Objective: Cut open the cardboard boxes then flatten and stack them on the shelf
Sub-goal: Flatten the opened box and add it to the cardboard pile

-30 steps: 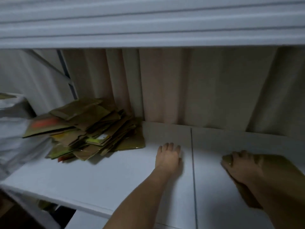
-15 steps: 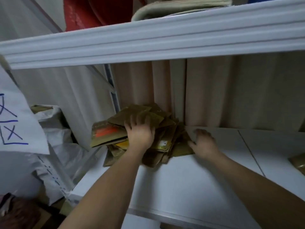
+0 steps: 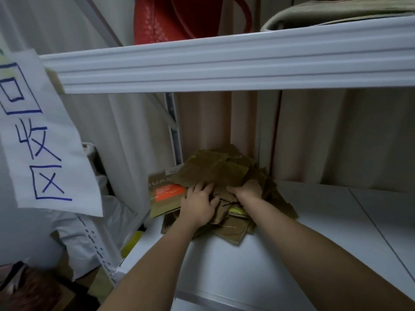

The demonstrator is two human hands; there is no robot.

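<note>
Both hands are on the pile of flattened cardboard boxes (image 3: 215,176) in the white shelf's (image 3: 314,221) back left corner, left hand (image 3: 198,204) spread flat, right hand (image 3: 246,190) curled over loose sheets; light, stiff and slidey, they seem best squared by their edges.

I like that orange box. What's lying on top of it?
Brown flattened cardboard overlaps the orange-labelled box's right side, with the left hand resting there. What lies beneath it is hidden.
</note>
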